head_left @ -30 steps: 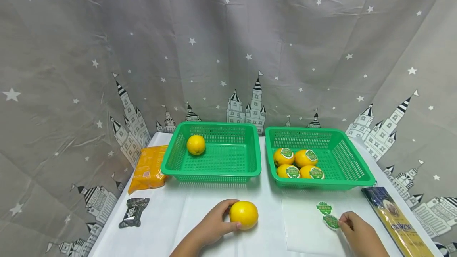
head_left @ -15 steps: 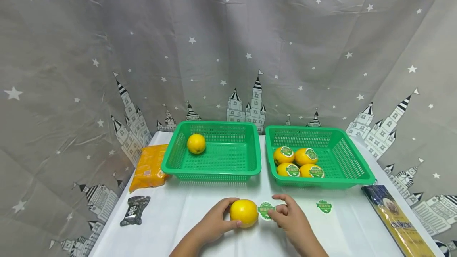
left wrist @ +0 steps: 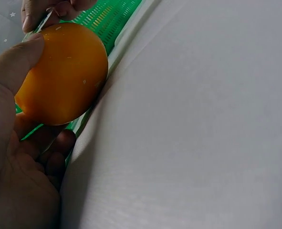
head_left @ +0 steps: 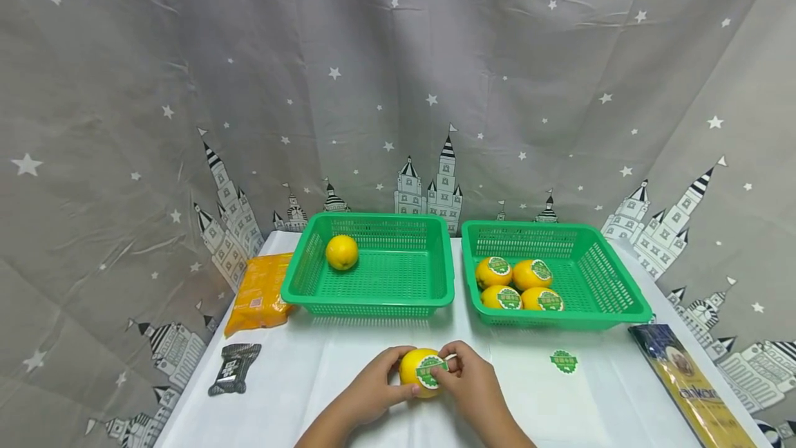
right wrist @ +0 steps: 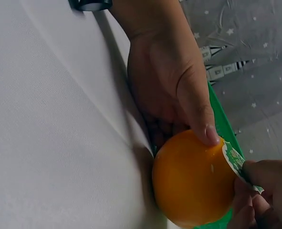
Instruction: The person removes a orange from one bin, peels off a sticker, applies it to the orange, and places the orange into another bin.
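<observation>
An orange (head_left: 408, 368) sits on the white table in the head view, gripped from its left side by my left hand (head_left: 372, 387), thumb in front and fingers behind. My right hand (head_left: 474, 384) pinches a round green-and-white sticker (head_left: 426, 369) by its right side, over the fruit's face. From the right wrist, the sticker (right wrist: 232, 158) shows bent along the orange's skin, its outer end between thumb and finger. The left wrist view has the bare side of the orange (left wrist: 67, 76) and the left thumb on it. Another such sticker (head_left: 564, 361) lies on a pale backing sheet (head_left: 528, 393).
Behind stand two green baskets: the left basket (head_left: 373, 311) holds one plain orange (head_left: 342, 252), the right basket (head_left: 572, 320) several stickered oranges (head_left: 533, 274). An orange packet (head_left: 260, 292) and a black wrapped packet (head_left: 233, 369) lie left; a long gold-and-dark packet (head_left: 690, 382) lies right.
My right hand has lifted a sticker off the backing sheet and carried it left onto the front of the orange. The left hand stays on the orange.
</observation>
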The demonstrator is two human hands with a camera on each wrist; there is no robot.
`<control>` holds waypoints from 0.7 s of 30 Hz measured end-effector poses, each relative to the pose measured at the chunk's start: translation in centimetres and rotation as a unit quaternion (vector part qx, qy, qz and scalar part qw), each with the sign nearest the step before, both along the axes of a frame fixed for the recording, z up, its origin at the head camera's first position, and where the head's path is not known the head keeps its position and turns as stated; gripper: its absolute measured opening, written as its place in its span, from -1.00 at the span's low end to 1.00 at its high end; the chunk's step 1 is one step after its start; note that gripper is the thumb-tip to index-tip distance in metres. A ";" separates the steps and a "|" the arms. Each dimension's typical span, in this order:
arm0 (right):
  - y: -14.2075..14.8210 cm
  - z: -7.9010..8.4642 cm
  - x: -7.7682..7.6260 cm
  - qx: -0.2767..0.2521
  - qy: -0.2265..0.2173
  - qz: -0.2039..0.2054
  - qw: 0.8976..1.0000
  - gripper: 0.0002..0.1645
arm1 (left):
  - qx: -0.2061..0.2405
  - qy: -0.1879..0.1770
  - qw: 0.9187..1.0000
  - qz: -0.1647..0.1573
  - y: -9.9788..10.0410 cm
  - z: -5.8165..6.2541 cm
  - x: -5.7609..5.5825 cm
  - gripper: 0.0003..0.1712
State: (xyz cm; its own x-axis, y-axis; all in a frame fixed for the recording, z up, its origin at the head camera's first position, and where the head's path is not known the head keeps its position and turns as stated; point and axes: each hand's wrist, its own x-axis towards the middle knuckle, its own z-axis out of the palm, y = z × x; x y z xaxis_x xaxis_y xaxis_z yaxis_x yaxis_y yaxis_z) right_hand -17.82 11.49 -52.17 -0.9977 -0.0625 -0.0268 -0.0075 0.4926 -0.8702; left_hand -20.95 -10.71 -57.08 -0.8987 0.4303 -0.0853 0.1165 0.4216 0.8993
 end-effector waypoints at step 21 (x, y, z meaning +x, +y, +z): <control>-0.9 -0.3 -0.1 0.050 0.003 -0.013 0.999 -0.63 | 0.059 -0.048 0.997 -0.010 0.2 0.7 -0.1 -0.20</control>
